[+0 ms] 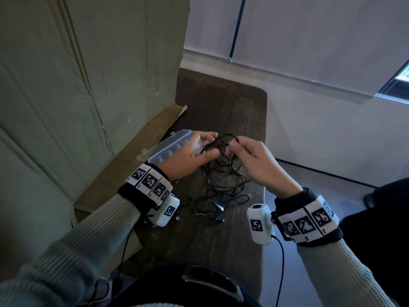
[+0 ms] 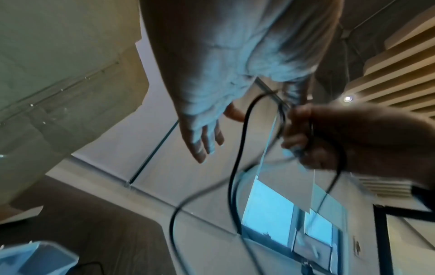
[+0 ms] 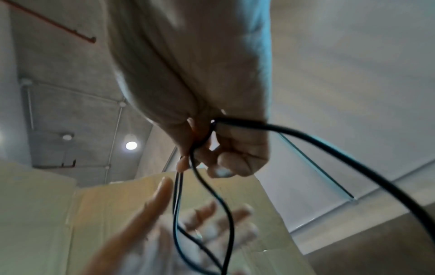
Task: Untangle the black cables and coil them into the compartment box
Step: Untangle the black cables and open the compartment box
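Observation:
A tangle of thin black cables [image 1: 223, 189] lies on the dark wooden table [image 1: 221, 103], and its upper loops are lifted between my hands. My right hand [image 1: 234, 144] pinches a cable loop between thumb and fingers; the right wrist view shows the strand [image 3: 329, 148] running out of that pinch [image 3: 200, 154]. My left hand [image 1: 213, 144] is held close beside it with fingers straight and spread [image 2: 202, 145], and strands hang across it. The clear plastic compartment box [image 1: 168, 147] sits just left of and behind my left hand, partly hidden by it.
A tall cardboard box [image 1: 88, 85] stands along the table's left side, with a flattened cardboard flap [image 1: 141, 138] under the compartment box. The table's right edge [image 1: 265, 151] drops to the floor. A dark flat object [image 1: 212, 282] rests on my lap.

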The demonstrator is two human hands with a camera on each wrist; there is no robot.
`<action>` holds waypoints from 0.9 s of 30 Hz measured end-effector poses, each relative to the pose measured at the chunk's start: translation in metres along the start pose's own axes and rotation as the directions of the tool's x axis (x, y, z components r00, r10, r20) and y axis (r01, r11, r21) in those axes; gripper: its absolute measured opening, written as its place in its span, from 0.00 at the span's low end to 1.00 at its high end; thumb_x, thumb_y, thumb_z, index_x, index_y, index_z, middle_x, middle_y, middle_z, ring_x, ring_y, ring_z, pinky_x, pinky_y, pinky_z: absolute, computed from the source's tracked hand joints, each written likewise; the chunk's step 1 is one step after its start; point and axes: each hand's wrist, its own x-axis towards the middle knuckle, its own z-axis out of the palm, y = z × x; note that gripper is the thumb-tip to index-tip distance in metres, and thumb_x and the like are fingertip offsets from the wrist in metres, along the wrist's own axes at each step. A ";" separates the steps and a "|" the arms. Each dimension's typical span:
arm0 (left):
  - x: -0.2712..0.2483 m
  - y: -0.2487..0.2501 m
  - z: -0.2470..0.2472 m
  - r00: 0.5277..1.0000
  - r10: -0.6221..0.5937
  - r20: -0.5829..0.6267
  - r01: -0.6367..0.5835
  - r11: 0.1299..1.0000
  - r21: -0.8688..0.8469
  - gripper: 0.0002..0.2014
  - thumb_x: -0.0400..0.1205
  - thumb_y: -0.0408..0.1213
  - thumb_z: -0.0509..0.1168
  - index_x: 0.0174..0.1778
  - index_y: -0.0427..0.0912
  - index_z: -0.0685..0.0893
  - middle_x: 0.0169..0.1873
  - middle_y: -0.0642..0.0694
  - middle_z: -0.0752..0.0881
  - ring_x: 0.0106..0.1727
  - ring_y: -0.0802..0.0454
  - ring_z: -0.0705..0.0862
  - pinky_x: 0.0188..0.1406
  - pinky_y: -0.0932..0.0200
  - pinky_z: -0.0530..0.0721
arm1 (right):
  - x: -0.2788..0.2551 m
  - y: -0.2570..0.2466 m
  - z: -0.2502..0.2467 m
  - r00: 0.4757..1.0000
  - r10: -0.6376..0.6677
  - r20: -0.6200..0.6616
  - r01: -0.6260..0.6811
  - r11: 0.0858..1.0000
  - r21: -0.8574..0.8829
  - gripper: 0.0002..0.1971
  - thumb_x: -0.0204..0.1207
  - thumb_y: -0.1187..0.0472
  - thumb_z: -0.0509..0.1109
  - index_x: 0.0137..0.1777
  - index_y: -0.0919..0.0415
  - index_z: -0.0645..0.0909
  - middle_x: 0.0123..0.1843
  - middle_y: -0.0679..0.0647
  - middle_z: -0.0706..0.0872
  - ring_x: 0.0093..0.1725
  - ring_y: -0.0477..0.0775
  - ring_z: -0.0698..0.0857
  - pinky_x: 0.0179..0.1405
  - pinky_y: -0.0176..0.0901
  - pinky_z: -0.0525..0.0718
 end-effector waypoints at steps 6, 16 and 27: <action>-0.005 -0.038 0.038 0.957 -0.138 0.254 0.090 0.977 0.192 0.11 0.84 0.35 0.63 0.60 0.34 0.78 0.50 0.42 0.87 0.53 0.58 0.85 0.58 0.64 0.80 | 0.005 -0.006 -0.008 0.985 0.089 -0.151 0.023 0.789 0.614 0.13 0.87 0.58 0.56 0.46 0.54 0.81 0.61 0.48 0.86 0.67 0.48 0.81 0.65 0.51 0.79; -0.024 -0.078 0.024 0.873 -0.404 0.271 0.321 0.897 0.303 0.06 0.82 0.37 0.67 0.51 0.44 0.87 0.37 0.57 0.88 0.45 0.62 0.86 0.53 0.64 0.82 | -0.021 0.059 -0.047 0.867 0.447 -0.219 -0.082 0.561 0.824 0.14 0.89 0.53 0.52 0.41 0.56 0.68 0.27 0.50 0.72 0.21 0.47 0.67 0.27 0.41 0.73; 0.004 -0.056 0.064 0.906 -0.422 0.034 0.402 0.830 -0.387 0.10 0.89 0.29 0.50 0.47 0.40 0.75 0.39 0.42 0.77 0.42 0.51 0.77 0.47 0.58 0.82 | -0.034 0.112 0.047 0.880 0.406 0.247 -0.402 0.913 -0.067 0.52 0.44 0.35 0.86 0.71 0.43 0.71 0.62 0.44 0.81 0.61 0.42 0.82 0.63 0.41 0.82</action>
